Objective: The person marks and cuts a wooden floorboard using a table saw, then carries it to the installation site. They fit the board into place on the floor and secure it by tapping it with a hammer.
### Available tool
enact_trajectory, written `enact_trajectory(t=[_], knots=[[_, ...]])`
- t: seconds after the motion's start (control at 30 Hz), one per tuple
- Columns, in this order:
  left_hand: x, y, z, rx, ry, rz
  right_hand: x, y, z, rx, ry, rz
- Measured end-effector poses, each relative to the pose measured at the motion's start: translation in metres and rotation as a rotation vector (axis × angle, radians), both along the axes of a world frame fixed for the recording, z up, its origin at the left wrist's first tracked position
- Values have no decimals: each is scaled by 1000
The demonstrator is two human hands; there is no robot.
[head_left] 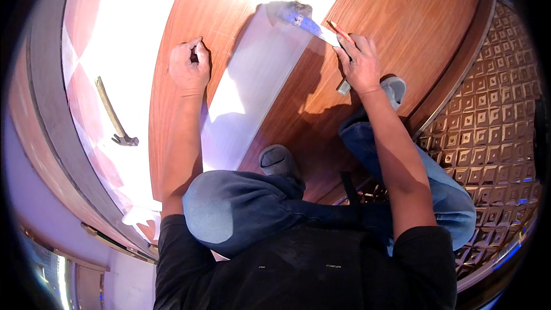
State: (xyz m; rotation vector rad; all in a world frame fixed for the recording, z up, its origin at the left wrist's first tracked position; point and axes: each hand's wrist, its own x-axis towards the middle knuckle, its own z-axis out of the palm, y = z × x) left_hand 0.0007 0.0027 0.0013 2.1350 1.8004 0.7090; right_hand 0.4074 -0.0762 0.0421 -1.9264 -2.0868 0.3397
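Note:
My right hand grips a flat metal blade, apparently a try square, with a metal end showing below the palm. A red pencil is held between the same fingers. The blade lies across the edge between a pale strip and the reddish-brown wood panel. Blue light and shadow blur its far end. On the panel's left part rests my left hand, its fingers curled and the thumb meeting the forefinger. Whether anything is inside that hand cannot be seen.
A claw hammer lies to the left on a brightly lit surface. My feet in grey socks are on the panel, knees bent. At the right stands a brown, square-patterned embossed surface. A curved dark edge borders the panel there.

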Motion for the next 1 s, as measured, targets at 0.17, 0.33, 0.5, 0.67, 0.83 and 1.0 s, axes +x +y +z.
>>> enact_trajectory(t=[0.17,0.33,0.5,0.67,0.83,1.0], knots=[[3,-2,5,-44,-26,37,-3,-1,4,-31,25,-18],[2,1,3,-1,-26,23,-6,-2,6,-26,-4,-28],[0,0,2,-15,-27,38,-7,-3,4,-31,9,-44],[3,1,8,-56,-17,53,-7,-2,5,-6,13,-39],[48,-6,28,-81,-89,-157,-6,-4,6,-31,-14,-38],[150,-25,44,-165,53,-511,-10,0,5,-14,-5,-46]])
